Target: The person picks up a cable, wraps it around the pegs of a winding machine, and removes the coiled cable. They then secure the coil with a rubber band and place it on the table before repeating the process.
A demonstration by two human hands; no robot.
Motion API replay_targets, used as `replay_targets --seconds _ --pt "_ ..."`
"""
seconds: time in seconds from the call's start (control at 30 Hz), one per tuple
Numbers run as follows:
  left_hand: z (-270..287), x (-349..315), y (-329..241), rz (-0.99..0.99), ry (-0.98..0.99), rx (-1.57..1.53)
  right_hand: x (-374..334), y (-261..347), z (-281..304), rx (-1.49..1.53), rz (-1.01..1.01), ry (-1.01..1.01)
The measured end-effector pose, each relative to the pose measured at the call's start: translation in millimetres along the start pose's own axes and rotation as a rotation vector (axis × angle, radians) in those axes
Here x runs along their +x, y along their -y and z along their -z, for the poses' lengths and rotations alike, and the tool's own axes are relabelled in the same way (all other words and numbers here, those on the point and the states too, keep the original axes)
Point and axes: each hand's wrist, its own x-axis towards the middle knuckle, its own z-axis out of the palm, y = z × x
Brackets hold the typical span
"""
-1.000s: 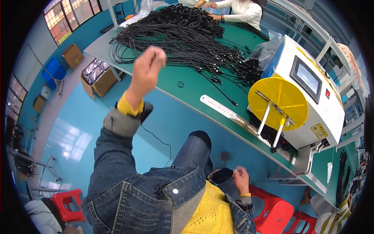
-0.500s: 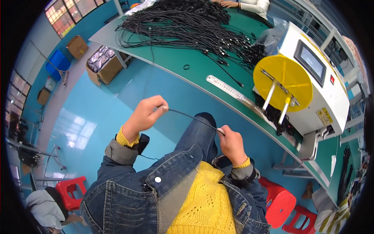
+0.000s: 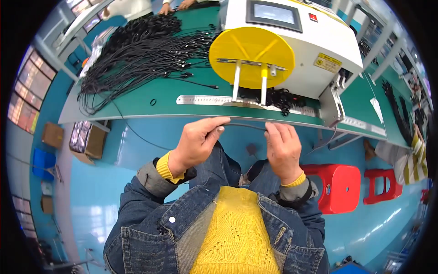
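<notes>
A thin black cable point(image 3: 246, 125) runs between my two hands in a slight arch, just in front of the table's near edge. My left hand point(image 3: 199, 139) pinches it between thumb and fingers, and a length of cable trails off leftward toward the pile. My right hand point(image 3: 284, 150) grips it on the other side, its fingers bent round it. Beyond my hands stands a white machine with a yellow disc point(image 3: 252, 50) carrying two projecting pins. Under the disc lies a small black bundle point(image 3: 284, 99), partly on a steel ruler point(image 3: 205, 100).
A heap of black cables point(image 3: 137, 59) covers the green table's point(image 3: 137, 109) left part. A black ring point(image 3: 153, 102) lies near its edge. A metal bracket point(image 3: 332, 107) juts from the machine. Red stools point(image 3: 340, 189) stand at right. Another person's hands point(image 3: 175, 6) are at the far side.
My view has turned right, toward the machine. Both hands, still holding the cable, are now closer to the table edge and in front of the yellow disc.
</notes>
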Motion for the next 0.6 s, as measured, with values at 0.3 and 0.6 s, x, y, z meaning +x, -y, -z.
replay_targets --seconds 0.3,0.6 --pt "-6.1 80.7 -2.0 0.035 -0.059 0.033 35.7 -36.4 -16.3 0.092 -0.255 -0.216" --pt "-21.8 102.6 48.9 0.199 -0.121 -0.250 44.0 -49.0 -68.9 0.011 -0.307 -0.201"
